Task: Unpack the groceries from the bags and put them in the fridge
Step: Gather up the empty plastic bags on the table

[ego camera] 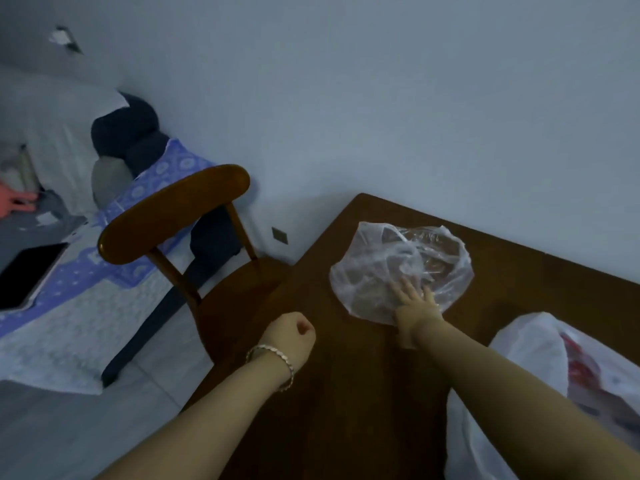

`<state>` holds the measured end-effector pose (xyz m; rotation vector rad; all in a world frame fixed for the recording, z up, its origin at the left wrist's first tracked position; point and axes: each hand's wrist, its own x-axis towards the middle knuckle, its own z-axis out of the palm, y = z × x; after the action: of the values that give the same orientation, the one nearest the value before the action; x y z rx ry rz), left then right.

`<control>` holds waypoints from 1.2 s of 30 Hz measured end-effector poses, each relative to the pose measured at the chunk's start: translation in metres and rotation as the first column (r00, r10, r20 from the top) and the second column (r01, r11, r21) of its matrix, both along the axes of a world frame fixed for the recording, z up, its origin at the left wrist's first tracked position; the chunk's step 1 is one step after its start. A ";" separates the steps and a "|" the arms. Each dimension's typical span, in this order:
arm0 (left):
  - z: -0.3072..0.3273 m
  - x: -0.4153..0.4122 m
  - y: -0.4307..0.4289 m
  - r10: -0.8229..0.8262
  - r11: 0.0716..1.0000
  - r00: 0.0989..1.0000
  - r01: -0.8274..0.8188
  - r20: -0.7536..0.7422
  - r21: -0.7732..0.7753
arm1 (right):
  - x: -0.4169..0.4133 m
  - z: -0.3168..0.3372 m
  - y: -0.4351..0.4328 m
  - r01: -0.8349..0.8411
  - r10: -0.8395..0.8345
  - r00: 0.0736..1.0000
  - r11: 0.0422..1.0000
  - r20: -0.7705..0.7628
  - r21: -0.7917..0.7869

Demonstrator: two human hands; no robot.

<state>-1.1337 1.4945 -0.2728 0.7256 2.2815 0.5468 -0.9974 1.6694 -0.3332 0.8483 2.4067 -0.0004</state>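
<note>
Near right: white carrier bag (pixel 530 341) with red print slumped on the dark wooden table (pixel 346 410), partly behind the right forearm. Contents not visible from here.

Near left: left hand (pixel 294 336) hovers over the table's left edge, fingers curled into a fist and gripping nothing that shows. Bracelet (pixel 273 362) on the wrist.

Middle: right hand (pixel 414 303) is stretched out, fingers straight and slightly spread, lying flat on the near edge of a clear plastic bag (pixel 374 251). The bag lies crumpled on the table, well apart from the white one. Something brownish shows through the film, possibly food, but the picture is too dim and soft to name it.

Step in hand, as I read it: unpacking the clear bag, with the right hand steadying or feeling it. Nothing is out of either bag yet.

Next move likely calls for finding the bag's mouth among the folds, bringing the left hand across to hold the film open, then lifting the item out. Thin film will cling and slide on the smooth wood.

Far left: wooden chair (pixel 173 213) drawn up to the table; beyond it a bed with a blue patterned cover (pixel 86 271) and a dark flat screen (pixel 27 271). No fridge in view.
</note>
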 end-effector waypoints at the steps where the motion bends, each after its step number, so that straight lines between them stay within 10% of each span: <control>1: -0.004 -0.002 0.005 -0.003 1.000 1.000 0.003 0.000 -0.006 | 0.001 -0.011 0.002 -0.004 0.005 1.000 1.000 0.025 -0.022; 7: -0.010 0.002 0.012 0.010 1.000 1.000 -0.010 0.027 0.001 | 0.029 -0.028 -0.018 0.146 -0.180 0.957 0.976 -0.227 -0.159; 14: 0.025 0.030 -0.037 -0.356 0.926 0.929 0.365 -0.103 0.091 | 0.030 0.064 -0.089 0.158 -0.596 0.563 0.758 -0.573 -0.633; 18: 0.048 0.049 -0.082 -0.534 0.822 0.826 0.557 -0.181 0.119 | 0.046 0.126 -0.144 -0.160 -0.709 0.595 0.357 -0.379 -0.920; 21: 0.063 0.065 -0.133 -0.420 0.841 0.903 0.349 0.093 0.413 | 0.058 0.152 -0.195 -0.274 -0.829 0.494 0.137 -0.262 -0.952; 24: 0.067 0.075 -0.182 -0.263 0.824 0.958 0.161 0.114 0.544 | 0.071 0.161 -0.250 -0.215 -0.790 0.285 0.499 -0.542 -0.840; 29: 0.081 0.078 -0.238 0.166 0.789 0.823 -0.442 0.543 0.428 | 0.095 0.148 -0.336 -0.199 -0.156 0.709 0.892 -0.688 -0.407; 31: 0.087 0.079 -0.254 0.233 0.719 0.650 -0.616 0.724 0.322 | 0.096 0.129 -0.357 -0.179 -0.082 0.691 0.943 -0.718 -0.280; 34: 0.090 0.082 -0.290 0.248 0.617 0.419 -0.763 0.873 0.191 | 0.092 0.114 -0.374 -0.033 -0.561 0.453 0.766 -0.693 -0.642; 36: 0.088 0.085 -0.314 0.303 0.599 0.460 -0.773 0.835 0.209 | 0.085 0.106 -0.381 0.039 -0.914 0.261 0.333 -0.312 -0.942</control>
<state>-1.0487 1.1803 -0.1846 -0.1336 1.4718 1.5993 -0.9128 1.2887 -0.2273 1.3692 2.0818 -2.2469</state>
